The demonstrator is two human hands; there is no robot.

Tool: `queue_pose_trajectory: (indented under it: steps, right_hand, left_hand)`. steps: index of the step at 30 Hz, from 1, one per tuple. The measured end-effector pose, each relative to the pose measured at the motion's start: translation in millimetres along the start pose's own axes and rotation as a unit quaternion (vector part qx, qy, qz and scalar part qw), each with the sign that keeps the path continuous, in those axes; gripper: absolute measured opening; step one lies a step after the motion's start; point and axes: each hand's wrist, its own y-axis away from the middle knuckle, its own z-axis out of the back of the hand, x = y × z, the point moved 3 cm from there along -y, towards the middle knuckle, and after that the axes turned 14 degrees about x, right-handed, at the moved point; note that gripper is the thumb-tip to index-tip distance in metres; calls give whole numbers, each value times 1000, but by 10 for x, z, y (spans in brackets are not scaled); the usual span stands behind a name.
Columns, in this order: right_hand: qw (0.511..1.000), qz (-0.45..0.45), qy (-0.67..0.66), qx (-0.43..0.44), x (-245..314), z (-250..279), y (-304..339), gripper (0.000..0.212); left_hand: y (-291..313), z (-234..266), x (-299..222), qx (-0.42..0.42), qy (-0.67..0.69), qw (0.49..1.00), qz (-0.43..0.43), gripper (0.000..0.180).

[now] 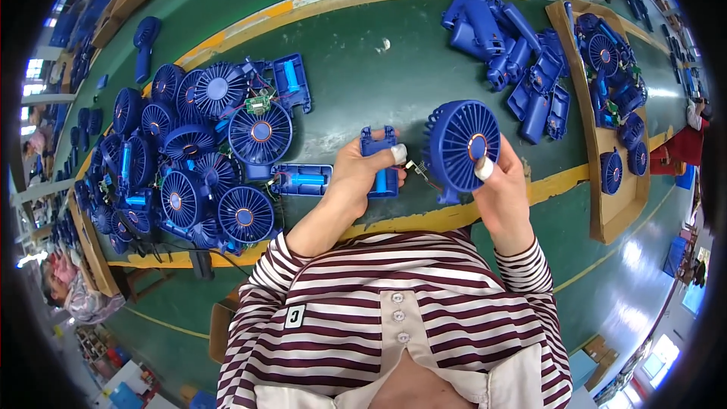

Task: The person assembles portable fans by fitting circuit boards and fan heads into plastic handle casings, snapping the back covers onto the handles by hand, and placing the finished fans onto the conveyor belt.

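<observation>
My left hand (354, 179) is closed on a blue plastic handle shell (379, 140), which has a light-blue battery inside it. White tape wraps the thumb that presses on the shell. In my right hand (506, 198) is a round blue fan head (462, 144) with a slotted grille and a copper-coloured ring at its centre; that thumb is taped too. A thin wire with a small white connector (415, 169) runs between the fan head and the shell. My fingers hide the lower part of the shell.
Left of my hands lies a heap of fan heads (216, 87) with open handles, batteries and circuit boards. Empty blue handle shells (492, 38) are piled at the back right. Beyond them stands a cardboard tray (617, 216) with more fan parts. Yellow tape (560, 185) edges the green table.
</observation>
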Motion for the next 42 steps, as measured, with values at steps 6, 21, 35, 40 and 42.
queue_pose_trajectory:
  steps: [6,21,35,40,42]
  right_hand:
    - [996,33,75,-19,-54,24,-299,54]
    - [990,95,100,13,-226,-199,-607,49]
    - [993,57,77,69,-423,-166,-713,43]
    - [992,53,80,83,-393,-210,-735,42]
    - [988,29,114,96,-386,-213,-749,44]
  left_hand:
    - [18,-47,58,51,-112,992,-24,41]
    - [7,-110,23,75,-162,983,-49,33]
    - [-22,35,-5,9,-353,914,-201,22]
    - [27,-27,-66,24,-296,935,-193,20]
    - [38,-17,-61,29,-263,946,-188,22]
